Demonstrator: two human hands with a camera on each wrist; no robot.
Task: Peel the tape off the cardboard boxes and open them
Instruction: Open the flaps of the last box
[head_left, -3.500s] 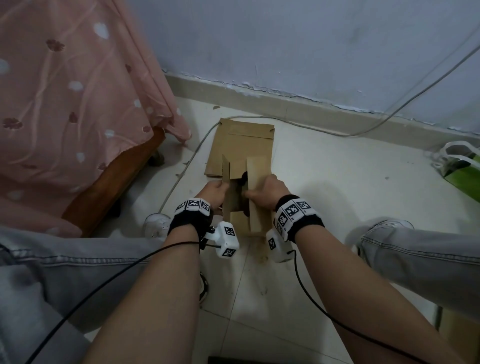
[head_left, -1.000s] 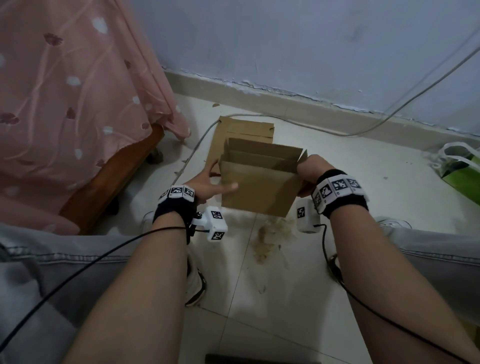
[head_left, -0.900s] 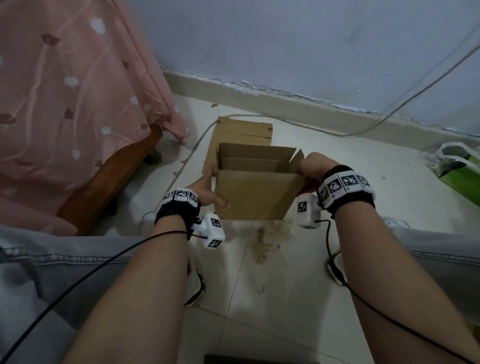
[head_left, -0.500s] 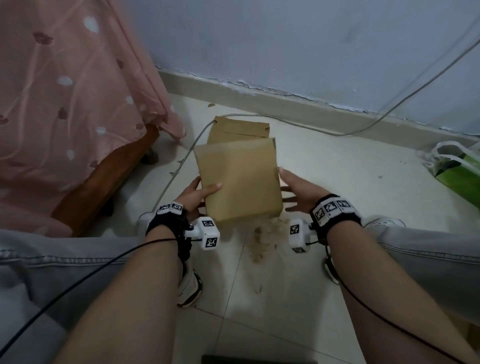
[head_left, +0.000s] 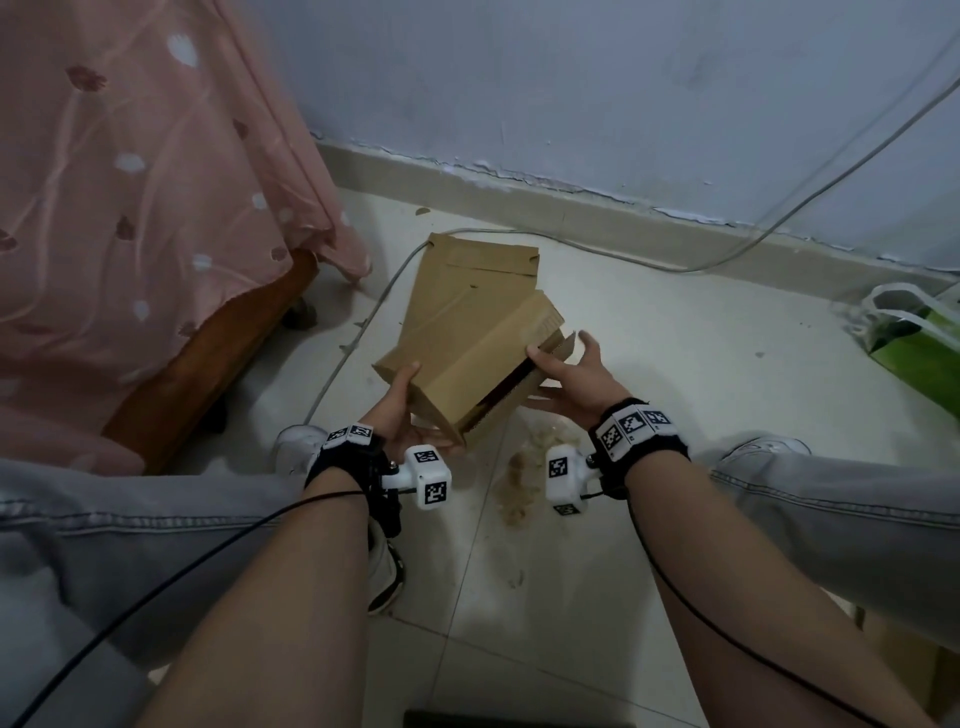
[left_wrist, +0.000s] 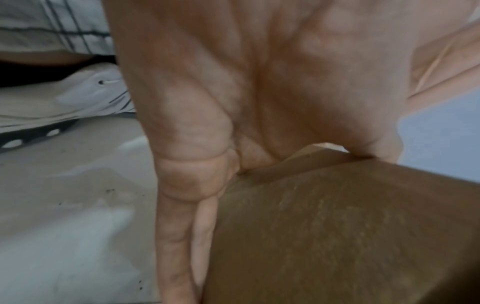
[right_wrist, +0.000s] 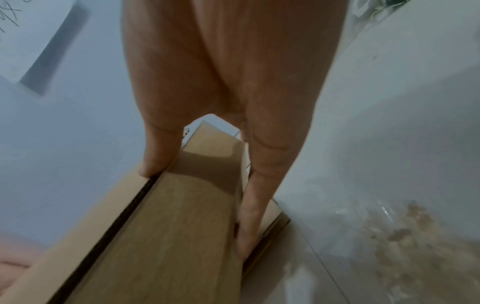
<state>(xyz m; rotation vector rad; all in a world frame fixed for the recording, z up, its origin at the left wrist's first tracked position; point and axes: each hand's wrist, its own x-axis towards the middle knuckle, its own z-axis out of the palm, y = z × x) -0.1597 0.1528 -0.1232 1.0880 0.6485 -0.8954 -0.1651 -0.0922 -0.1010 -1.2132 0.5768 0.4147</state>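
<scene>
Around you, item by item:

- Pale blue-grey painted wall, scuffed, its paint flaking along the foot.
- Beige skirting strip where wall meets floor.
- White glossy tiled floor, with a brown crumbly stain near your feet.
- Grey cable trailing down the wall and across the floor to your left.
- Pink sheer spotted fabric draped over reddish-brown wooden furniture on your left.
- Green bag with white handles at far right.
- Dim, even light.
</scene>
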